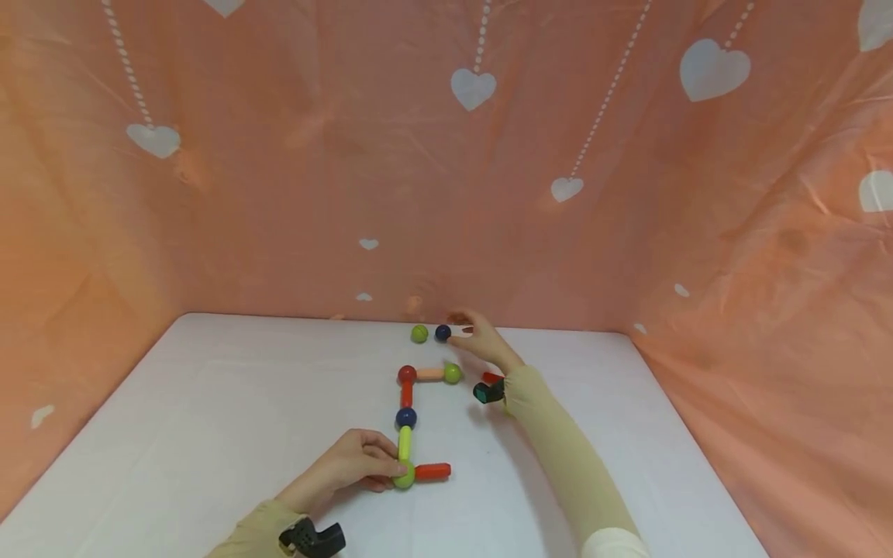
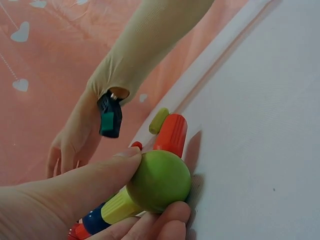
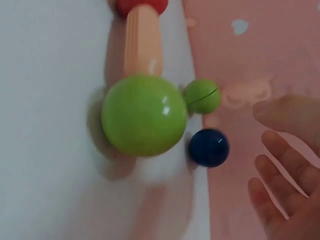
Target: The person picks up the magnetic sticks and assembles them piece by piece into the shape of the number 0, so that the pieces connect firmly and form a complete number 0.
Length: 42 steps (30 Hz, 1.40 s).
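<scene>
My left hand [image 1: 359, 461] pinches a green ball [image 2: 159, 181] at the near end of a joined figure of balls and sticks. From this ball a red stick [image 1: 434, 471] points right and a yellow-green stick [image 1: 405, 442] runs away from me. Beyond come a dark blue ball [image 1: 405, 418], another red stick [image 1: 407, 394], a red ball [image 1: 407, 375], a peach stick [image 1: 429, 373] and a second green ball [image 1: 453, 373]. At the back, my right hand [image 1: 484, 341] reaches beside a loose dark blue ball [image 3: 209, 148], fingers spread and holding nothing.
A loose green ball [image 1: 418, 333] with a dark line lies left of the loose blue one, near the table's back edge. Below my right wrist are a red stick [image 1: 492, 377] and a yellow-green stick [image 2: 159, 121]. Orange cloth [image 1: 314, 194] with hearts surrounds the white table [image 1: 244, 403].
</scene>
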Tool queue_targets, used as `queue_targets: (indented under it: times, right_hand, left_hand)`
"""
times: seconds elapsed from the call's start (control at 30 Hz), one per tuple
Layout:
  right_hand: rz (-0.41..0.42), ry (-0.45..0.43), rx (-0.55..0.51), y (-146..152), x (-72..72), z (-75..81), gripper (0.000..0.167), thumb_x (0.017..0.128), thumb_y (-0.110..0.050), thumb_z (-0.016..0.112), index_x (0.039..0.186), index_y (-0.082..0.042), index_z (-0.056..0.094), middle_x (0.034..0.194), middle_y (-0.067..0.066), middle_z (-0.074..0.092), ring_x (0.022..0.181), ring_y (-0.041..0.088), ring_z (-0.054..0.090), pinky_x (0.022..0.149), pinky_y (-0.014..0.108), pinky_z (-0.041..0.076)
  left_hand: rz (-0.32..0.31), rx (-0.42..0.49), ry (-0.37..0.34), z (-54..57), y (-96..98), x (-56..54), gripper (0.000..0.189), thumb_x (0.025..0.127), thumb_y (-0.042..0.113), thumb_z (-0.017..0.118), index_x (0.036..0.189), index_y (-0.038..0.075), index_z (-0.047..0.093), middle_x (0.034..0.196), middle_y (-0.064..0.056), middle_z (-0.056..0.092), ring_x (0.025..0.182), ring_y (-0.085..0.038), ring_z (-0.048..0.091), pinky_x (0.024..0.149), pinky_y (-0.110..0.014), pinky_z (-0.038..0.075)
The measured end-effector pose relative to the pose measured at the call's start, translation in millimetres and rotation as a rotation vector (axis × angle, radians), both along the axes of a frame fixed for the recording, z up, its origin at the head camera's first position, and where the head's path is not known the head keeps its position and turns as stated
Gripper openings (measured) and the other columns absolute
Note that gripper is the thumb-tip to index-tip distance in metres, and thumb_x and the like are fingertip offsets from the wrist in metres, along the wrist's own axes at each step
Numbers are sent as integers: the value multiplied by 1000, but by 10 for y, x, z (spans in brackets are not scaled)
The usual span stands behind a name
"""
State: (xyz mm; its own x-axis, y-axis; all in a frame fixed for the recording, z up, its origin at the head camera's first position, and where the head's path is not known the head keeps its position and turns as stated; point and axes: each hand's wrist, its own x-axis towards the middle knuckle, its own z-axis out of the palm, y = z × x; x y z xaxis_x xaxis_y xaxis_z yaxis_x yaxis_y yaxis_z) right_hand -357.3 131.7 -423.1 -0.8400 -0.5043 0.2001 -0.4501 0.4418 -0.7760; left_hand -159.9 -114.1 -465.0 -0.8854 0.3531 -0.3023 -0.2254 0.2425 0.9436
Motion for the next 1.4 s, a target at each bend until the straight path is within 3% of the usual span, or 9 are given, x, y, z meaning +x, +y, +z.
queue_targets:
  times: [0.2, 0.57, 1.03, 1.4]
  right_hand:
    - [-17, 9, 22, -67, -98, -82, 49, 87, 1, 66, 132, 8, 47, 129, 22, 53, 122, 35, 48, 103, 46, 37]
    - [-73, -93, 28, -142, -115, -202, 46, 88, 3, 63, 132, 4, 50, 132, 18, 52, 128, 33, 42, 108, 45, 33]
    - [-73, -134, 79, -192, -139, -236, 39, 86, 6, 66, 123, -3, 60, 120, 11, 58, 109, 28, 54, 97, 38, 45]
    - [-74, -132, 100, -128, -71, -218, 35, 86, 4, 66, 121, -1, 61, 122, 12, 57, 109, 28, 56, 94, 37, 47]
  left_hand:
    - [19, -9, -17, 5, -2, 9, 36, 78, 22, 80, 100, -2, 65, 81, -9, 71, 66, -15, 65, 61, -28, 56]
    - [15, 24, -31, -5, 10, 6, 34, 78, 18, 81, 99, -2, 64, 83, -10, 71, 69, -17, 67, 62, -30, 57]
    - [28, 8, -31, -28, 13, -5, 34, 78, 18, 80, 100, -2, 65, 82, -10, 71, 69, -18, 67, 62, -31, 57]
    - [27, 11, -33, -19, 14, 0, 35, 78, 20, 81, 101, -2, 65, 82, -10, 71, 69, -17, 67, 62, -31, 57]
